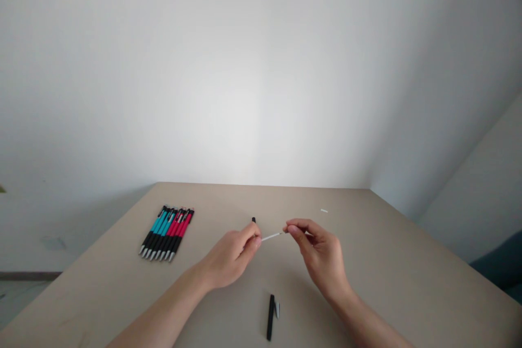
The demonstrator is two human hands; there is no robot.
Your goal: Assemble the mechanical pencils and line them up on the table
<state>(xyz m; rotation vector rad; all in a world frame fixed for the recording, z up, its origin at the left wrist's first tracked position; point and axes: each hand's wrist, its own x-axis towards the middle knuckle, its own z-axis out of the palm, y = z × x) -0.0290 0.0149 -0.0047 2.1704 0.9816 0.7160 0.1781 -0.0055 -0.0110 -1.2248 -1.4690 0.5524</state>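
My left hand (234, 255) is closed in a pinch on a thin white pen refill (271, 236), which points right and slightly up. Just off the refill's tip, my right hand (320, 250) pinches with thumb and forefinger; whatever lies between them is too small to make out. A black pen part (253, 219) shows just beyond my left hand, its lower portion hidden by the fingers. Nearer me on the table lie a black pen barrel (270, 317) and, close to its right side, a small silver cone-shaped tip (278, 310).
At the left of the beige table (220, 201) lies a row of several pens (166, 234), blue and red with black grips. A small white strip (324, 210) rests at the back right. White walls stand behind, and dark blue fabric (499, 261) shows beyond the right edge.
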